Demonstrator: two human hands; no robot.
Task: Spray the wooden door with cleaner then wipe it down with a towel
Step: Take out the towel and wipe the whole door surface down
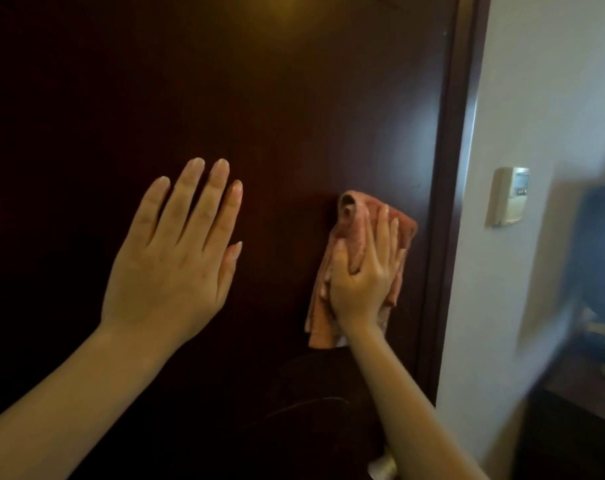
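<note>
The dark wooden door fills most of the head view. My right hand presses a crumpled pink towel flat against the door near its right edge, fingers straight over the cloth. The towel hangs below my wrist. My left hand is raised with its fingers straight and spread, palm toward the door to the left of the towel; whether it touches the wood I cannot tell. No spray bottle shows clearly.
The dark door frame runs down the right of the door. Beyond it is a pale wall with a beige wall panel. A blurred dark object and a low dark surface stand at the far right. A small pale object shows under my right forearm.
</note>
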